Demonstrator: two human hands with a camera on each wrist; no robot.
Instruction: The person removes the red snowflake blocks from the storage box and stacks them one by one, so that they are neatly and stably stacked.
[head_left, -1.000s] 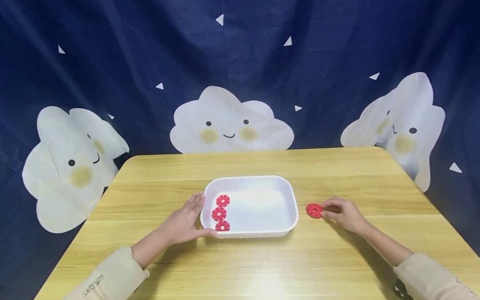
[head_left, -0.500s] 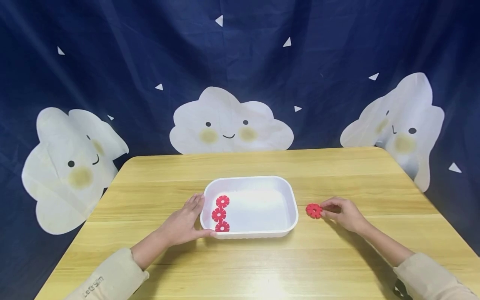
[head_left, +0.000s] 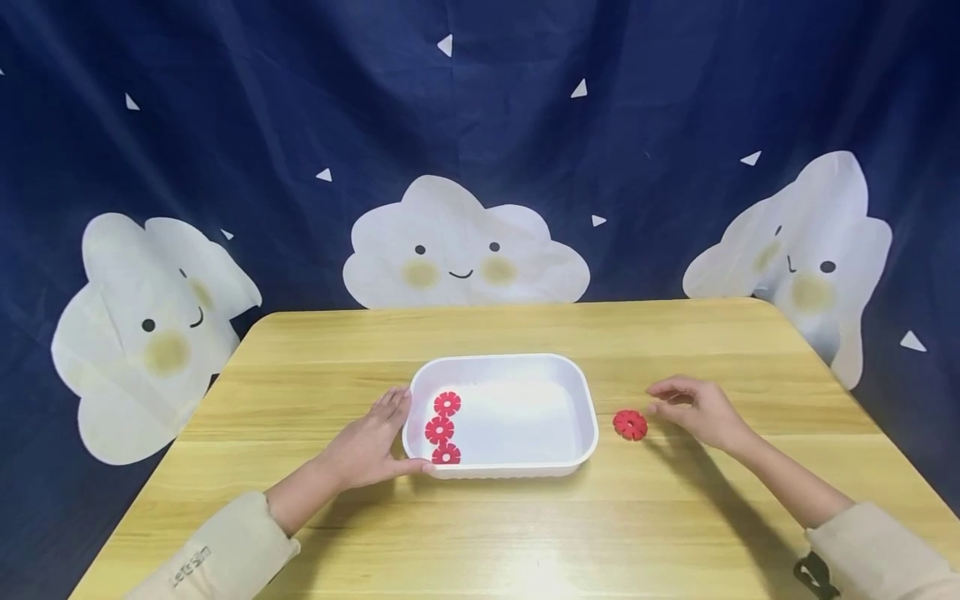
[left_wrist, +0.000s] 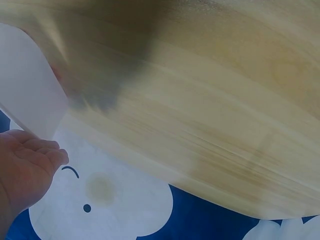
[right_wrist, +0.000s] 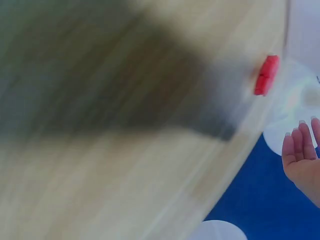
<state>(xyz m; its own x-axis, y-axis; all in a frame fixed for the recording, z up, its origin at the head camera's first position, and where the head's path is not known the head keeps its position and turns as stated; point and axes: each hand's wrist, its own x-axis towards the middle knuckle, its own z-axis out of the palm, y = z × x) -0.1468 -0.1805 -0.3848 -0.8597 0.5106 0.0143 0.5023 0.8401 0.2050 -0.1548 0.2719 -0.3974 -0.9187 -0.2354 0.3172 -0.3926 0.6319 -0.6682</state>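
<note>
My left hand [head_left: 363,446] rests against the left end of the white plastic tray [head_left: 517,469], its fingers along the outer wall and its thumb at the front rim. Inside, along that end, three red snowflake building discs [head_left: 439,430] lie in a row. Right of the tray, another red snowflake disc [head_left: 630,425] lies on the table, its edge looking thick in the right wrist view [right_wrist: 267,75]. My right hand [head_left: 705,412] hovers just beyond it to the right, holding nothing, thumb and fingers apart.
The wooden table [head_left: 510,542] has rounded far corners. Behind it hangs a dark blue curtain [head_left: 247,125] with white clouds and small triangles. A dark object [head_left: 815,575] shows by the right sleeve.
My right hand has let go of the red snowflake disc and drawn back slightly up and right. The disc stays on the table. My left hand keeps its place at the tray.
</note>
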